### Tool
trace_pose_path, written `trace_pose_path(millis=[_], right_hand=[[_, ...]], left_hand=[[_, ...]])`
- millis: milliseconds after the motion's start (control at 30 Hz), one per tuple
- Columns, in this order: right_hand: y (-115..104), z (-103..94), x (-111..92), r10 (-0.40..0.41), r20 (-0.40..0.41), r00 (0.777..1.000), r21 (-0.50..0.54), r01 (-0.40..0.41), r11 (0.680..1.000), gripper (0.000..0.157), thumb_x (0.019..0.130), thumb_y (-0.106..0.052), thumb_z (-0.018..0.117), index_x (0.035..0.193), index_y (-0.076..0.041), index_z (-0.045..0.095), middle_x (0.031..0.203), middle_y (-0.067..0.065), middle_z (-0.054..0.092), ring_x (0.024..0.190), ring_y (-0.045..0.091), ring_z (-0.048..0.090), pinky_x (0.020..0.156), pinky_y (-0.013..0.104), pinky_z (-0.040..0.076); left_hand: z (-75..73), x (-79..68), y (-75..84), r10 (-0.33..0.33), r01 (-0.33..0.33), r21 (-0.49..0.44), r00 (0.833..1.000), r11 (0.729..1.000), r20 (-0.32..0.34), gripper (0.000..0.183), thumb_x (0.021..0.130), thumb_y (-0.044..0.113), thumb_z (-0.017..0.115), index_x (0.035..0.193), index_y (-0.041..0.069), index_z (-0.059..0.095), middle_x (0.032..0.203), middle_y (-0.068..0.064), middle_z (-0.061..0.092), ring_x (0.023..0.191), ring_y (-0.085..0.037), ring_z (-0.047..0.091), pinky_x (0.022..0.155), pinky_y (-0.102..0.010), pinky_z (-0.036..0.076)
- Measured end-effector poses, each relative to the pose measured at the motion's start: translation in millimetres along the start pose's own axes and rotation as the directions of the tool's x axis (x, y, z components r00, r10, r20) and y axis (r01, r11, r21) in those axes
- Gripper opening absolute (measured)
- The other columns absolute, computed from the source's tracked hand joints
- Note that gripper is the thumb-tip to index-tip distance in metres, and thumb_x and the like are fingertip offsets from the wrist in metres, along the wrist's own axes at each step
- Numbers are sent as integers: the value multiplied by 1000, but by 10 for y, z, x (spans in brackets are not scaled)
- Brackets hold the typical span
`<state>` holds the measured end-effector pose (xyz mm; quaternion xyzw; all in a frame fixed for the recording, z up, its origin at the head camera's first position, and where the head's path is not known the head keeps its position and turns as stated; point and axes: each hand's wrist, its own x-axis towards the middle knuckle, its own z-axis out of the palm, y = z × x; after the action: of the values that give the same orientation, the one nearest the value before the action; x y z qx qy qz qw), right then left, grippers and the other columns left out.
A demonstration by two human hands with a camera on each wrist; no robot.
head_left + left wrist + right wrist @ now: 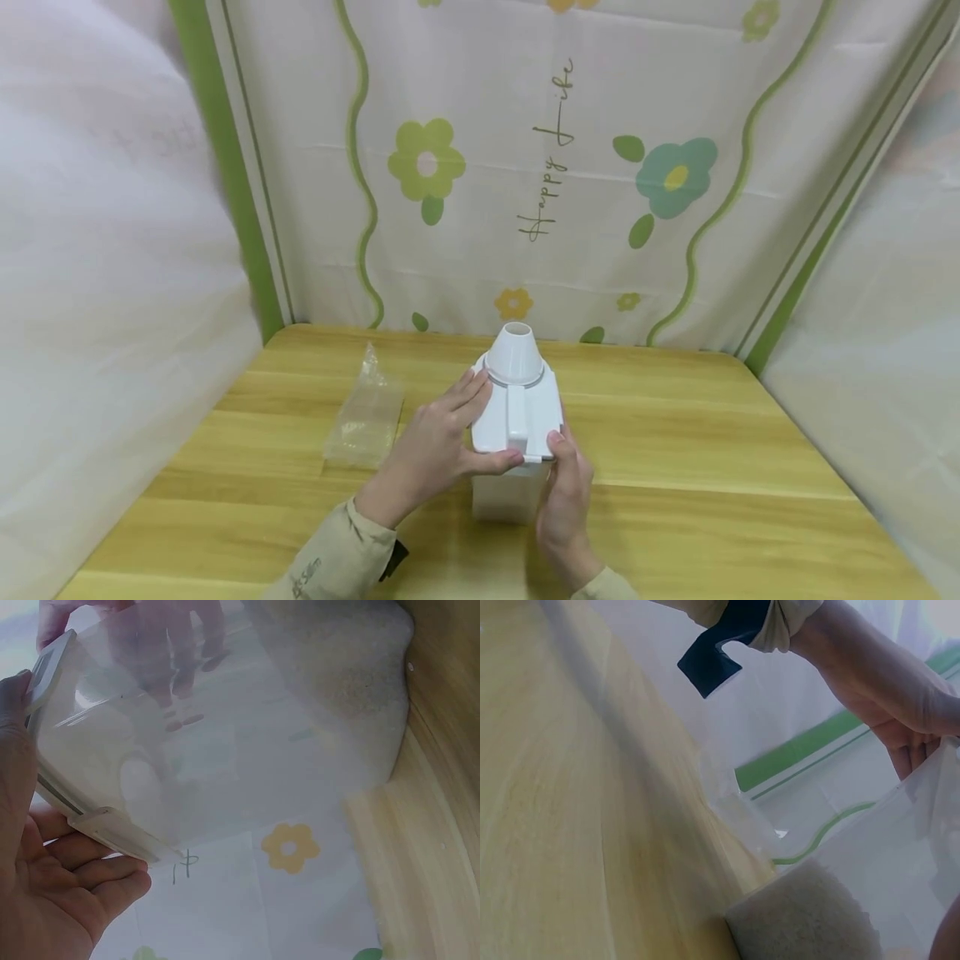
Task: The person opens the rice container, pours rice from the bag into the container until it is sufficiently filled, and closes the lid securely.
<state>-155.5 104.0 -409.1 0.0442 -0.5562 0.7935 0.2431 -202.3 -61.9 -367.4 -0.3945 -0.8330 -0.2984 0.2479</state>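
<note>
A translucent storage container (501, 500) stands on the table in front of me, with pale grains heaped in its bottom (345, 682). On top sits its white lid (491, 425), which carries a cone-shaped white cap (516, 354). My left hand (431, 446) grips the lid, fingers along its left side and thumb on the front edge. In the left wrist view, its fingers curl beneath a side latch (112, 829). My right hand (566, 500) holds the container's right side, thumb on the lid's front right corner. Its other fingers (184, 652) show through the clear wall.
A crumpled clear plastic bag (365, 417) lies on the wooden table (697, 467), left of the container. Floral cloth (577, 167) hangs behind the table, and pale cloth walls (112, 275) flank both sides.
</note>
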Motion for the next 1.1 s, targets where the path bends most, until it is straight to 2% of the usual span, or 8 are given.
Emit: trace_pose_path(millis=[300, 600, 767, 1100], right_hand=[[-18, 27, 5, 21, -36, 999, -6, -21, 1000, 43, 96, -14, 38, 125, 10, 60, 120, 18, 62, 122, 31, 44, 107, 37, 24], [-23, 29, 2, 0, -29, 1000, -24, 0, 1000, 44, 97, -14, 37, 131, 5, 58, 127, 18, 60, 124, 29, 44, 107, 35, 27], [-1, 29, -11, -16, -31, 999, -28, 15, 999, 44, 98, -13, 38, 133, 3, 57, 135, 15, 57, 130, 27, 42, 110, 33, 24], [12, 25, 2, -21, -30, 999, -45, 20, 999, 44, 97, -14, 37, 132, 2, 59, 132, 16, 58, 128, 27, 42, 109, 35, 23]], left_hand=[[-20, 23, 6, 14, -14, 13, 1000, 1000, -17, 92, 80, 63, 71, 134, -10, 54, 140, -25, 46, 131, -38, 43, 104, -41, 40], [-23, 17, 24, 0, 0, 27, 1000, 1000, -5, 94, 78, 63, 72, 134, -10, 53, 141, -24, 47, 132, -37, 43, 103, -43, 42], [-21, 4, 19, -1, 1, 21, 1000, 1000, -4, 95, 78, 63, 72, 135, -10, 53, 141, -24, 46, 132, -38, 42, 103, -43, 42], [-25, 13, 7, 2, -2, 21, 1000, 1000, -3, 94, 78, 63, 73, 134, -10, 53, 140, -25, 47, 132, -38, 42, 104, -42, 40]])
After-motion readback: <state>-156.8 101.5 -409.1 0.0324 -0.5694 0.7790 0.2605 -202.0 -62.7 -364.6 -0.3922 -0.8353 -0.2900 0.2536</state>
